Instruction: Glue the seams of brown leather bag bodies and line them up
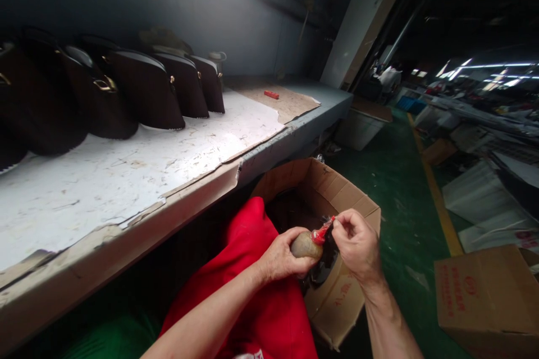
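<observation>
My left hand (pixel 281 255) is wrapped round a rounded, dull yellow-grey squeeze bottle (pixel 304 245) with a red, worn-looking nozzle (pixel 320 233). The bottle is tilted, its nozzle pointing up and to the right. At the nozzle's far end, my right hand (pixel 357 244) is closed in a pinch on the small red tip (pixel 332 219). Whether that tip is a separate cap I cannot tell. Both hands are above an open cardboard box (pixel 345 185) with dark pieces inside, beside my red-covered lap (pixel 252 291).
Several dark brown handbags (pixel 145 87) stand in a row on the white-covered workbench (pixel 202 146) at left. A small red object (pixel 271 95) lies on brown paper there. A closed carton (pixel 484 297) sits on the green floor at right, with a white bin (pixel 362 123) farther back.
</observation>
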`<move>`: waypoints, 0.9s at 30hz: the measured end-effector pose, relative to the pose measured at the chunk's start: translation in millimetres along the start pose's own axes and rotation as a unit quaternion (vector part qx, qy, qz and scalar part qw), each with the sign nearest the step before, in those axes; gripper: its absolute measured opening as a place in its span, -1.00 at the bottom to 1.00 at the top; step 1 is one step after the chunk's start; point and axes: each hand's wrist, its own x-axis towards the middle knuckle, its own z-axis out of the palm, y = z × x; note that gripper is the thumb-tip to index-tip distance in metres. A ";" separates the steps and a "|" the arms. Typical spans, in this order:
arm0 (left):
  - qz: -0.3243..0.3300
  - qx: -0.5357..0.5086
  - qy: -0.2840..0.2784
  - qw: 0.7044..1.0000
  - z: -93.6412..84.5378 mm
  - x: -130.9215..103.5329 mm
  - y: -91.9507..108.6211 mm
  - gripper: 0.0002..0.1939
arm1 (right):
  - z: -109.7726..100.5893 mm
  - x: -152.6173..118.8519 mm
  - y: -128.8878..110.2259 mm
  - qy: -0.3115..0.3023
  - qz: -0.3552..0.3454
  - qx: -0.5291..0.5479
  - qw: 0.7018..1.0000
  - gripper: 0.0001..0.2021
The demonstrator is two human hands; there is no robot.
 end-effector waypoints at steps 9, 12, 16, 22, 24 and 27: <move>-0.040 -0.063 -0.058 0.996 -3.3 -2.9 0.5 -0.28 | -26.8 17.2 2.6 0.087 -0.107 -0.102 0.985 -0.88; -0.025 -0.097 -0.044 0.994 -8.4 -2.9 2.6 -0.26 | -34.4 22.2 4.2 0.037 -0.092 -0.080 0.992 -0.91; 0.001 -0.164 -0.016 0.986 -15.4 -1.4 3.0 -0.24 | -24.2 17.4 3.0 -0.013 -0.073 -0.013 0.997 -0.85; -0.001 -0.216 -0.050 0.975 -21.4 -2.6 -0.7 -0.19 | -3.6 9.9 4.1 -0.016 -0.019 0.060 0.998 -0.84; -0.001 -0.222 -0.058 0.973 -21.9 -2.9 -1.2 -0.20 | -0.6 10.4 2.8 -0.014 -0.014 0.067 0.998 -0.85; -0.002 -0.228 -0.067 0.971 -21.5 -2.7 -1.9 -0.20 | 2.7 12.8 -2.3 0.000 -0.032 0.068 0.997 -0.87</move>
